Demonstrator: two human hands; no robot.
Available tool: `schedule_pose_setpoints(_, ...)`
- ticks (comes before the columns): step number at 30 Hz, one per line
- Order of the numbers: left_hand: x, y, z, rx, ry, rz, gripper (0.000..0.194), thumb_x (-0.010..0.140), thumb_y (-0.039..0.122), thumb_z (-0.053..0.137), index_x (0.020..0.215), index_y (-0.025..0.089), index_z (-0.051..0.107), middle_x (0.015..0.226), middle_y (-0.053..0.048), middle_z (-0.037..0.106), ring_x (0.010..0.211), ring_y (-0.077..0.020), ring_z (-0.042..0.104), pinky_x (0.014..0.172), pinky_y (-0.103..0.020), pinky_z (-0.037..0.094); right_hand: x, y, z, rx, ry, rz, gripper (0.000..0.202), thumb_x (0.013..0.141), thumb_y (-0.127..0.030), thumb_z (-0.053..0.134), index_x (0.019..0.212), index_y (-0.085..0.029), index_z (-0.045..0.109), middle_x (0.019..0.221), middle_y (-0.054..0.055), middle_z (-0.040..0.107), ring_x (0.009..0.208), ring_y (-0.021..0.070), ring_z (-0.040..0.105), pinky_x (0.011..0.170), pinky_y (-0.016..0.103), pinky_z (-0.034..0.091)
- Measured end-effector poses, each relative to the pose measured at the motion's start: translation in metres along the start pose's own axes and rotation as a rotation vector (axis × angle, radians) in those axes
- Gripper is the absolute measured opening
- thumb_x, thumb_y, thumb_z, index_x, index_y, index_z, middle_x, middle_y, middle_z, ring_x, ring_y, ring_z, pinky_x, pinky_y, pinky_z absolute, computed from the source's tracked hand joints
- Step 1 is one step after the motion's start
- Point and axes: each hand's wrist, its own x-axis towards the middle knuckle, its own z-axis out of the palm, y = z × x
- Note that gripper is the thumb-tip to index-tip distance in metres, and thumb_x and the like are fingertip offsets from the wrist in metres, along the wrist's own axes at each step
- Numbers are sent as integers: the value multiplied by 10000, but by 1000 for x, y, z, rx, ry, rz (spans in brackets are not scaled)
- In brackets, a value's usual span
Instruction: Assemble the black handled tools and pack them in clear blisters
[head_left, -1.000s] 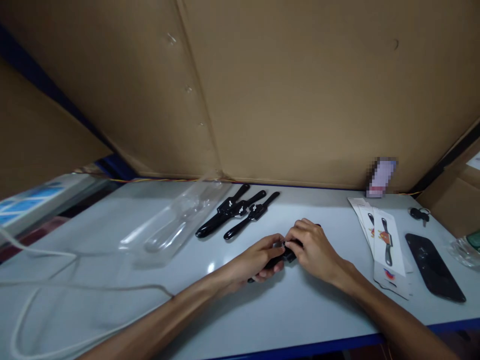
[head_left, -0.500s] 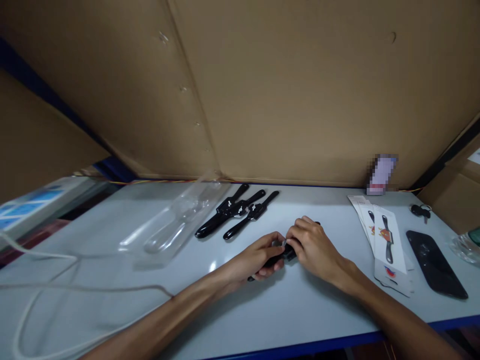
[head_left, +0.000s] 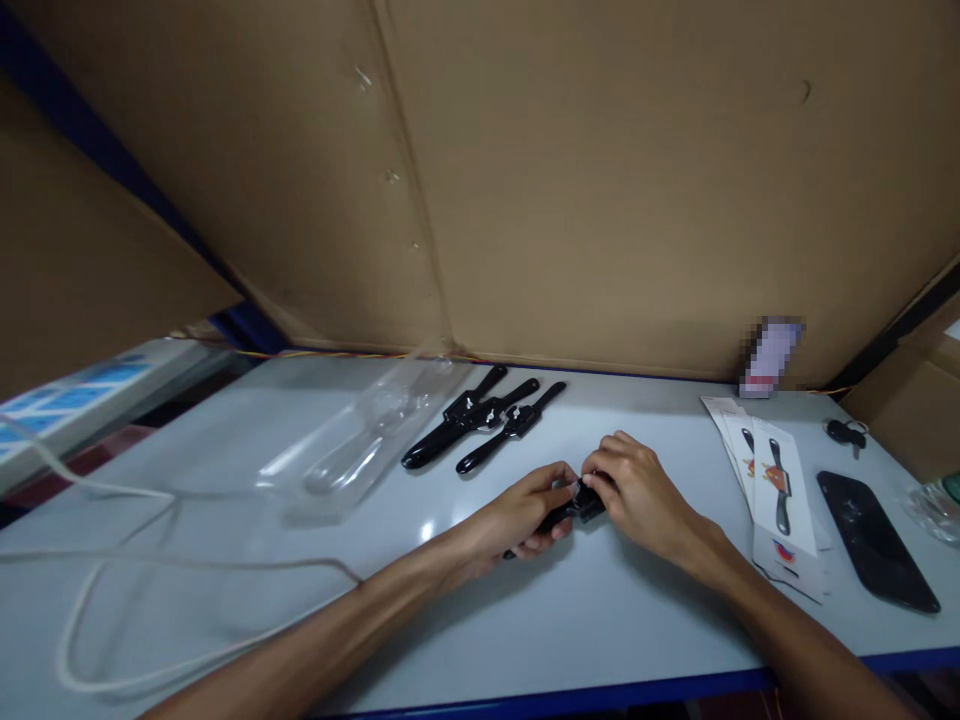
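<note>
Fingers of the left hand (head_left: 523, 508) grip a glossy black, long-handled tool (head_left: 591, 505) over the smooth grey surface (head_left: 637, 620); those of the right hand (head_left: 639, 488) pinch near its middle. Insufficient left grip may permit twisting.

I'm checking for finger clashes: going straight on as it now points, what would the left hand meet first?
Beyond the spokeshave it holds, the left hand would probably meet the right hand first; depth is unclear.
</note>
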Motion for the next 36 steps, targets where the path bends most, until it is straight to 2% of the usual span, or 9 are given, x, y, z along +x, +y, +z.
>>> schedule_pose_setpoints(3, 1, -1, -1, -7, 0, 3, 203, 940, 411, 502, 996, 232, 424, 577, 85, 451, 407, -44, 237, 425, -186, 98, 0, -2, 2, -45, -14, -29, 223, 941, -58, 540, 772, -161, 643, 815, 52, 605, 835, 189, 511, 756, 316, 408)
schedule_pose_setpoints(9, 0, -3, -2, -6, -22, 6, 250, 927, 458, 516, 975, 234, 414, 601, 81, 469, 415, -40, 240, 434, -190, 102, 1, 4, 8, 79, 14, 25, 191, 912, -51, 591, 776, -178, 630, 793, 22, 630, 818, 173, 541, 772, 311, 422)
schedule_pose_setpoints(15, 0, -1, -2, 42, -19, 4, 276, 905, 447, 547, 1029, 236, 420, 598, 86, 465, 417, -42, 248, 425, -187, 106, 0, -2, 8, -94, 20, -34, 214, 954, -64, 503, 817, -163, 634, 844, 73, 628, 866, 213, 523, 796, 345, 442)
schedule_pose_setpoints(23, 1, -2, -2, 2, 15, -4, 303, 890, 480, 559, 1018, 237, 431, 588, 89, 462, 388, -35, 241, 421, -186, 69, 0, -1, 4, -65, 4, -30, 195, 969, -70, 504, 838, -167, 611, 843, 59, 634, 838, 198, 530, 810, 333, 442)
schedule_pose_setpoints(30, 1, -3, -1, 35, 29, -9, 240, 914, 433, 511, 1036, 241, 434, 583, 86, 450, 400, -49, 259, 424, -195, 107, -3, -7, 3, -333, -84, -210, 207, 932, -16, 485, 898, -138, 649, 896, 121, 634, 920, 258, 526, 777, 364, 456)
schedule_pose_setpoints(36, -1, -1, 0, 52, 12, -9, 185, 934, 395, 474, 1023, 239, 432, 592, 82, 457, 409, -50, 258, 424, -196, 118, -1, -3, 3, -220, -56, -119, 211, 983, -81, 472, 861, -155, 628, 878, 87, 639, 875, 225, 525, 786, 350, 465)
